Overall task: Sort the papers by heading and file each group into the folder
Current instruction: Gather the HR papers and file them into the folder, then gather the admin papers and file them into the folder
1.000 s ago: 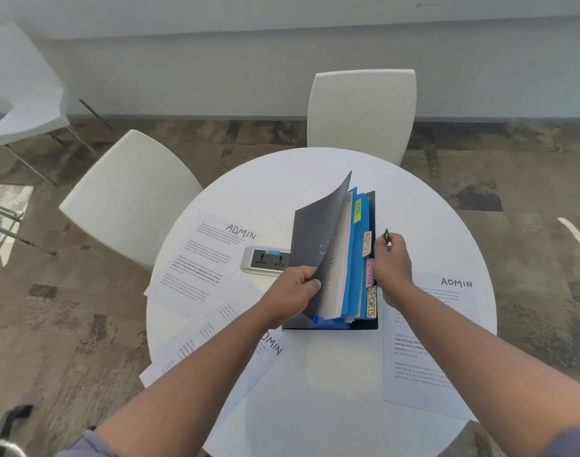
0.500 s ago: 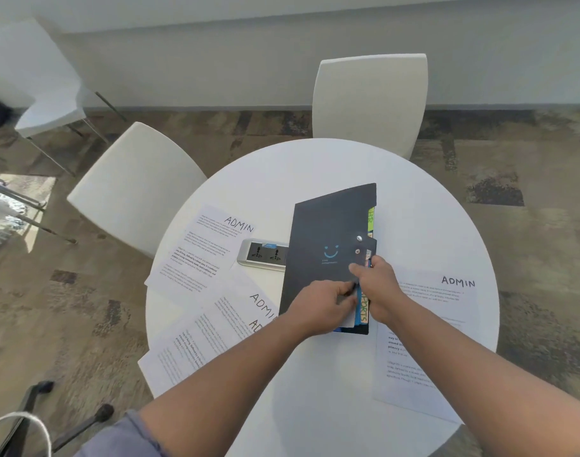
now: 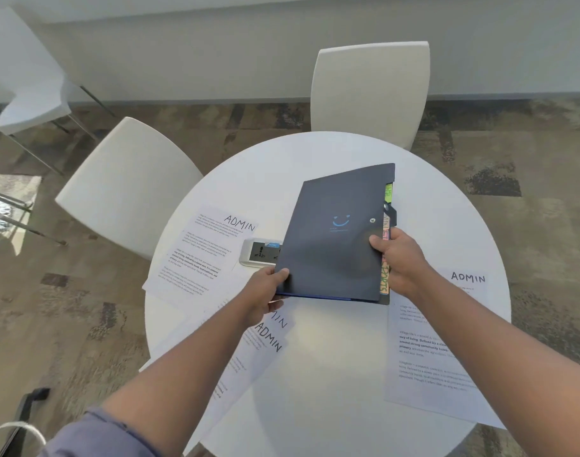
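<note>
- We see the dark folder closed, its smiley cover up, with coloured index tabs poking out along its right edge; what lies inside is hidden from us.
- Our left hand pinches the folder's near-left corner, and our right hand clamps its right edge over the tabs.
- Between our hands the folder sits tilted over the round white worktop, covering part of a socket box.
- Loose ADMIN papers lie on the worktop on both sides of us.
</note>
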The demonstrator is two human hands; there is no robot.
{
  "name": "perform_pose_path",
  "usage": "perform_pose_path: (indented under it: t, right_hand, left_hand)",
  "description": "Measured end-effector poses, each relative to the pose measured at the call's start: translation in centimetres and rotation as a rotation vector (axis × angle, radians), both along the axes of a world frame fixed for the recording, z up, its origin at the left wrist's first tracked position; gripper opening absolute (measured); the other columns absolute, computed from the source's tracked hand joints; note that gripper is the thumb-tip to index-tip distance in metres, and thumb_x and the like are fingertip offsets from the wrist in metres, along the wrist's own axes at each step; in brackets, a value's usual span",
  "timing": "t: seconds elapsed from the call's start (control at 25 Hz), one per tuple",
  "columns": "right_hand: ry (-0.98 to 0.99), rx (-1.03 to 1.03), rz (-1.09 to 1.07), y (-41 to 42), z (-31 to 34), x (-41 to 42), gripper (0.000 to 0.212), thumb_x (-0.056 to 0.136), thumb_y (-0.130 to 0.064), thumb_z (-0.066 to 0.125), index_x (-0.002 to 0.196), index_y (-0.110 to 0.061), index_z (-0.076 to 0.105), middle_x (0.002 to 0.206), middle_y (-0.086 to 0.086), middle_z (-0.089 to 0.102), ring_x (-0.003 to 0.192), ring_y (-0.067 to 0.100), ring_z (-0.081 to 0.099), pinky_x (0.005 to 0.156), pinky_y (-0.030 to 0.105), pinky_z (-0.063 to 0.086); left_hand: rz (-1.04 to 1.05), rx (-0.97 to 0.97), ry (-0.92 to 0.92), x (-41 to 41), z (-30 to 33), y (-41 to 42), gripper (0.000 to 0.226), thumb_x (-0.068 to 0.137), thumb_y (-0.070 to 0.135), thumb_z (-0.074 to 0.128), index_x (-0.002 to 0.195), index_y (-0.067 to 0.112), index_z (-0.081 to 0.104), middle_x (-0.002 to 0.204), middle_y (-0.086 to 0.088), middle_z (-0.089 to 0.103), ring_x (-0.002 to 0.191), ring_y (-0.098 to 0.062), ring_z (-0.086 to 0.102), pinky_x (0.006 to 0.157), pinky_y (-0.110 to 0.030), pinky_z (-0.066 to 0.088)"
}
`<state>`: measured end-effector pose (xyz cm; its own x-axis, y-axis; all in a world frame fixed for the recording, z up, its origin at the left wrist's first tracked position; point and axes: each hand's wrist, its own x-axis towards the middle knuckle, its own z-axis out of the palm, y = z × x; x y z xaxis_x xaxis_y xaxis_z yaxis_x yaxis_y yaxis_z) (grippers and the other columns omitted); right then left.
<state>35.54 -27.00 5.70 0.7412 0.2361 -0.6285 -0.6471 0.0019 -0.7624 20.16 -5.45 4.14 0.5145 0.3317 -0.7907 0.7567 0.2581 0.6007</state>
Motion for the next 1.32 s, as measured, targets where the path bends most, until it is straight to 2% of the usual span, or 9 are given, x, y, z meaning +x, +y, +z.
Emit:
perform_pose_path:
  t: [0.16,0.36,0.52,0.76,0.84,1.0,1.16,1.24,1.32]
  right_hand:
    - [0.044,-0.014,0.141,0.3,-0.5,2.3,0.023,0.097,-0.006,0.063,0.118,-0.017,0.067,0.119,0.015,0.074,0.094,0.029,0.071,0.091,0.053,0.059]
    - [0.122,-0.208,0.247,1.3,-3.2,4.6,0.046,0.099,-0.006,0.061,0.136,-0.030,0.055,0.104,0.004,0.073,0.072,0.017,0.066,0.058,0.029,0.057]
    - [0.136,-0.246,0.134,3.1,-6.1,6.9,0.050,0.100,0.000,0.058,0.141,-0.027,0.051,0.102,0.004,0.071,0.075,0.017,0.064,0.055,0.028,0.055]
    - [0.108,-0.308,0.023,5.7,-8.9,9.2,0.054,0.097,0.009,0.054,0.143,-0.020,0.050,0.116,0.011,0.067,0.088,0.021,0.065,0.070,0.031,0.058]
    - [0.104,-0.331,0.005,6.0,-9.5,9.0,0.052,0.096,0.009,0.057,0.141,-0.016,0.049,0.116,0.010,0.064,0.091,0.019,0.066,0.082,0.033,0.060]
    - [0.047,-0.415,0.061,5.8,-9.9,7.6,0.061,0.091,-0.002,0.066,0.148,-0.014,0.047,0.141,0.008,0.057,0.122,0.029,0.061,0.111,0.046,0.048]
    - [-0.039,-0.447,0.080,5.2,-8.2,5.0,0.055,0.093,-0.004,0.065,0.146,-0.013,0.051,0.150,0.006,0.049,0.133,0.026,0.050,0.114,0.044,0.042]
    - [-0.051,-0.446,0.093,4.5,-7.1,3.4,0.050,0.093,-0.006,0.065,0.141,-0.014,0.054,0.144,0.003,0.052,0.128,0.025,0.054,0.112,0.043,0.044]
    - [-0.038,-0.404,0.085,3.8,-5.9,1.3,0.041,0.092,-0.008,0.067,0.133,-0.011,0.059,0.128,0.004,0.060,0.106,0.024,0.061,0.108,0.044,0.049]
  left_hand:
    - [0.149,-0.131,-0.061,3.5,-1.0,3.4,0.013,0.108,0.011,0.049,0.105,0.016,0.061,0.098,-0.005,0.066,0.077,-0.015,0.056,0.058,-0.024,0.054]
    - [0.142,-0.054,-0.045,9.1,-3.2,5.6,0.017,0.108,0.008,0.044,0.105,0.016,0.059,0.102,-0.008,0.065,0.082,-0.020,0.059,0.060,-0.030,0.053]
    - [0.052,0.018,-0.056,12.5,-4.5,6.8,0.026,0.105,0.003,0.040,0.111,0.019,0.060,0.108,-0.004,0.065,0.090,-0.020,0.060,0.067,-0.030,0.054]
    - [-0.089,0.223,-0.066,14.9,-6.1,8.3,0.041,0.087,-0.015,0.042,0.093,0.022,0.059,0.100,-0.002,0.067,0.087,-0.023,0.058,0.080,-0.031,0.054]
    - [-0.108,0.225,-0.068,15.0,-6.0,8.3,0.042,0.087,-0.016,0.040,0.097,0.020,0.059,0.101,0.000,0.067,0.083,-0.019,0.056,0.066,-0.022,0.048]
    - [-0.138,0.245,-0.074,14.3,-5.2,7.7,0.045,0.090,-0.015,0.035,0.107,0.021,0.059,0.110,0.011,0.062,0.105,-0.018,0.053,0.065,-0.015,0.038]
    - [-0.211,0.323,-0.069,11.5,-3.2,6.7,0.055,0.095,-0.012,0.034,0.137,0.019,0.052,0.116,0.011,0.051,0.079,0.002,0.042,0.059,-0.011,0.030]
    - [-0.261,0.330,-0.089,9.4,-2.5,6.6,0.067,0.095,-0.010,0.034,0.157,0.018,0.035,0.145,0.006,0.049,0.106,-0.005,0.055,0.080,-0.017,0.038]
    - [-0.309,0.319,-0.119,7.1,-1.7,7.1,0.071,0.094,-0.011,0.035,0.159,0.018,0.031,0.162,-0.001,0.037,0.142,-0.016,0.042,0.101,-0.026,0.036]
